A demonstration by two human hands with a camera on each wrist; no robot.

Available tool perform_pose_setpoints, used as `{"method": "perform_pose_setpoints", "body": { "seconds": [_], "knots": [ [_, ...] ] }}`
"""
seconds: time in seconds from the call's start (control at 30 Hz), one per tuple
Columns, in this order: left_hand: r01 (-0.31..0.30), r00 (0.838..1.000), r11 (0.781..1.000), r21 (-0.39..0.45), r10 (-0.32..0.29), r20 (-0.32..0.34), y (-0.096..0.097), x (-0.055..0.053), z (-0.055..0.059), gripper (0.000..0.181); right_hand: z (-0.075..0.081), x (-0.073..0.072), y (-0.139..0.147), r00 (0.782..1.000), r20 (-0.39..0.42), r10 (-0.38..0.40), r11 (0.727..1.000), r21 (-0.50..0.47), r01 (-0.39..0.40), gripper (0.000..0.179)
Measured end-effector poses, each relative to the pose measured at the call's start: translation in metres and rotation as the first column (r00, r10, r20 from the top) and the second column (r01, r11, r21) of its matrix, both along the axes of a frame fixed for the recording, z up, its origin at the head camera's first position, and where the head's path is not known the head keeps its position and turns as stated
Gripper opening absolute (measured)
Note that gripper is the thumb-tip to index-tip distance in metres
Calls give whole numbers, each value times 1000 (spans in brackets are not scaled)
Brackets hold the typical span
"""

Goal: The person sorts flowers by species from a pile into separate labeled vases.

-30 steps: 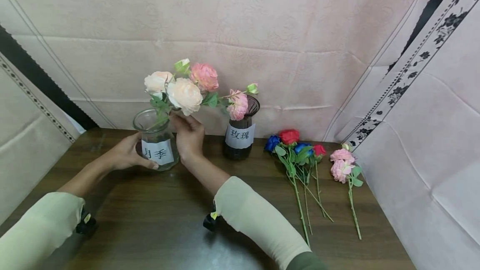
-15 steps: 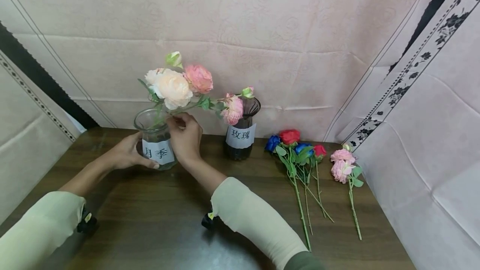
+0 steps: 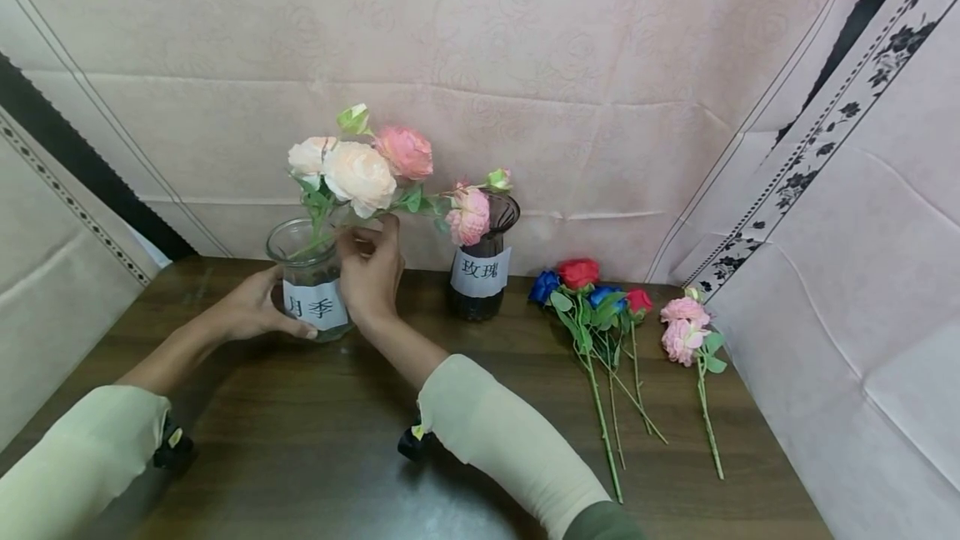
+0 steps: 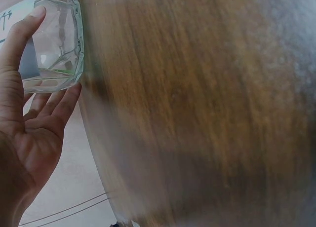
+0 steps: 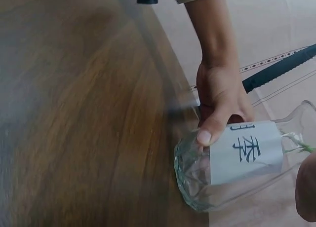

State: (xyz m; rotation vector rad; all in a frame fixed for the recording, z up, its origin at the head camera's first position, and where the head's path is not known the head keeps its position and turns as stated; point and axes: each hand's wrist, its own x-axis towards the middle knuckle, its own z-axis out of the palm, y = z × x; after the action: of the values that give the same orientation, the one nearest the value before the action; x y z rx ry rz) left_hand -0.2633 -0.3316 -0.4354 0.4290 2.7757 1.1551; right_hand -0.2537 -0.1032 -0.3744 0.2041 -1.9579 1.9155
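My left hand grips the clear glass vase, which stands upright with a white paper label. In the left wrist view its thumb lies along the label and the fingers curl behind the glass. Cream flowers rise above the vase mouth, with green stems inside. Beside the rim, my right hand pinches a stem of the flowers; its fingertips are partly hidden. A coral-pink bloom and a paler pink bloom lean to the right. In the right wrist view only part of the right hand shows.
A dark glass vase with a white label stands to the right, partly behind the pale pink bloom. Red roses and blue roses lie on the wooden table. A pink flower stem lies farther right. Pale cloth hangs behind.
The blooms swing left and up, then shift slightly back right. My right hand moves slightly at the vase rim. My left hand keeps its hold on the vase.
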Motion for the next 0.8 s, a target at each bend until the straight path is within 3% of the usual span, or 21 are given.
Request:
{"method": "perform_pose_setpoints", "body": {
  "seconds": [0.2,0.37,0.47,0.6,0.8],
  "knots": [
    [-6,1000,1000,-5,6,-12,-1,-1,-1,103,5,-1,4,1000,-12,17,1000,19,-17,18],
    [-4,1000,1000,6,4,-7,0,-3,-3,100,8,0,7,997,4,80,989,124,-80,24],
    [2,1000,1000,5,-2,-8,0,-3,-3,99,7,0,8,993,8,117,955,275,-115,27],
    [2,1000,1000,-11,-2,-11,1,-3,-3,98,4,1,12,989,-4,149,885,446,-132,34],
    [6,1000,1000,1,-6,-10,1,-3,-3,97,-6,3,19,982,-20,188,869,470,-157,40]
  ]
}}
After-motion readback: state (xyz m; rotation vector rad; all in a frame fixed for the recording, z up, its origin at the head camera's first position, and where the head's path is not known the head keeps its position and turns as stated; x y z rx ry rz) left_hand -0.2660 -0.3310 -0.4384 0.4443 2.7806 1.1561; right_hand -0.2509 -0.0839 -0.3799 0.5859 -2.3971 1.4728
